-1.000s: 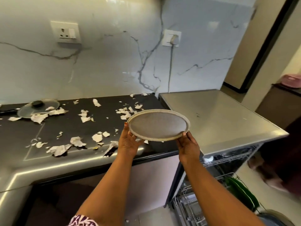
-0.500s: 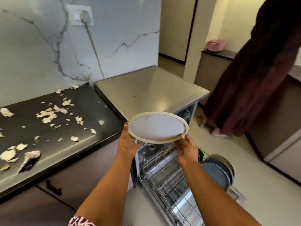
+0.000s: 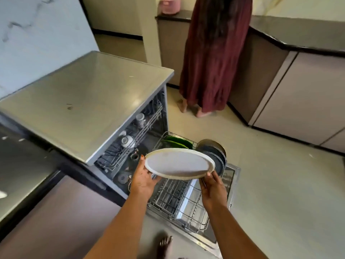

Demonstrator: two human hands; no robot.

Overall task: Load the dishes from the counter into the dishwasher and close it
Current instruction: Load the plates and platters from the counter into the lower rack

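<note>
**Carry sound; tilt needed before slotting**

Your left hand has its fingers grasping the plate at its left rim, above the lower rack. Your right hand grasps the opposite rim. Tip it upright and slot it beside the dark plates.

cream-rimmed grey plate, green plates, maroon dress

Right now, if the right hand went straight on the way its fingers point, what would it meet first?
The right hand grips the rim of the white plate. Beyond that, probably the dark plates standing in the lower rack, though depth is unclear.
</note>
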